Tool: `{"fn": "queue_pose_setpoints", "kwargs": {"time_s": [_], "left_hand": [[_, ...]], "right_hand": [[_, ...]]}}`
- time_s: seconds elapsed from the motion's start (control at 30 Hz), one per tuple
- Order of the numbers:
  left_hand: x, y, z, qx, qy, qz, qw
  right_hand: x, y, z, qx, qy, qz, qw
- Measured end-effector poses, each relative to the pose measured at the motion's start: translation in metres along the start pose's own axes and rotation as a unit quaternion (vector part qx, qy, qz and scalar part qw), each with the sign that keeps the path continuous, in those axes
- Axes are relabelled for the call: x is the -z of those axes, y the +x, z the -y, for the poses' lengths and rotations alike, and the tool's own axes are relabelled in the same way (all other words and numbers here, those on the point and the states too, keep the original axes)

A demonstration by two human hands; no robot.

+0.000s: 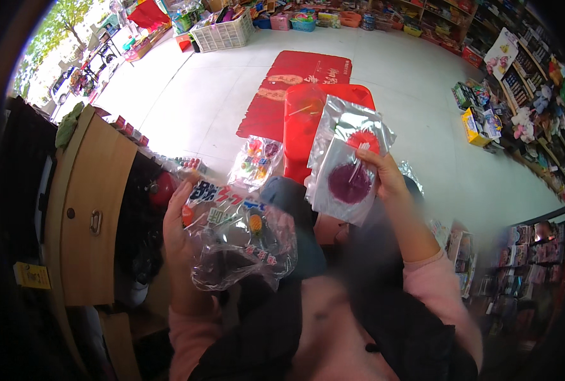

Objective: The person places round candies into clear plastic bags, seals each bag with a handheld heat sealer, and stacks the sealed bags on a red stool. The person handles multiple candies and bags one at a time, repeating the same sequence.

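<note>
My left hand [177,228] holds a clear printed plastic bag [244,243] with fruit pictures and writing on it; the bag hangs crumpled over my lap. In my right hand [382,174] are flat silver-backed packets, pinched near their middle. The front packet [349,183] shows a round purple piece with white sticks, and the packet behind it [363,135] shows a red one. Beyond them stands a red plastic stool or box [299,138], with a clear packet [308,107] holding a stick on top. A filled printed bag [255,164] lies left of it.
A red mat [292,71] lies on the pale floor [397,62]. Wooden drawers [87,214] stand close on my left. A white plastic crate [223,35] is at the back. Shelves of goods [525,85] and a yellow box [473,128] are to the right.
</note>
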State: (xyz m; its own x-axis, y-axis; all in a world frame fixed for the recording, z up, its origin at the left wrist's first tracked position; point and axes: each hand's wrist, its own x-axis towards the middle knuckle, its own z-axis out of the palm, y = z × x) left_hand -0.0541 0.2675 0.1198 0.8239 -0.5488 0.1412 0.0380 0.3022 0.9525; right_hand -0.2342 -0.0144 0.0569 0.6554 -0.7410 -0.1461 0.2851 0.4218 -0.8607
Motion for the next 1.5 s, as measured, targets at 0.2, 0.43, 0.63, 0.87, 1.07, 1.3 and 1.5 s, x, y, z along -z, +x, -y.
{"fn": "queue_pose_setpoints", "kwargs": {"time_s": [0.2, 0.43, 0.63, 0.87, 1.07, 1.3, 1.5], "left_hand": [[-0.036, -0.023, -0.019, -0.058, -0.043, 0.108, 0.992], [-0.123, 0.013, -0.026, 0.161, -0.023, 0.488, 0.857], [-0.115, 0.055, 0.022, 0.142, 0.224, 0.522, 0.810], [-0.045, 0.057, 0.141, 0.134, 0.362, 0.538, 0.749], [-0.016, 0.040, 0.115, 0.031, 0.467, 0.410, 0.783], [-0.069, -0.027, 0.092, -0.164, 0.492, 0.306, 0.798], [-0.072, -0.041, 0.104, 0.020, 0.488, 0.393, 0.779]], "right_hand": [[0.029, -0.026, 0.034, 0.107, 0.025, -0.006, 0.994], [0.078, -0.072, 0.116, 0.275, 0.043, -0.078, 0.957], [0.078, -0.116, 0.131, 0.224, 0.077, 0.017, 0.971], [0.023, -0.101, 0.020, -0.089, -0.112, 0.141, 0.980], [-0.004, -0.081, -0.034, -0.043, -0.439, 0.164, 0.883], [-0.005, -0.086, -0.047, 0.213, -0.551, 0.056, 0.805], [0.014, -0.078, -0.023, 0.217, -0.670, 0.159, 0.692]]}}
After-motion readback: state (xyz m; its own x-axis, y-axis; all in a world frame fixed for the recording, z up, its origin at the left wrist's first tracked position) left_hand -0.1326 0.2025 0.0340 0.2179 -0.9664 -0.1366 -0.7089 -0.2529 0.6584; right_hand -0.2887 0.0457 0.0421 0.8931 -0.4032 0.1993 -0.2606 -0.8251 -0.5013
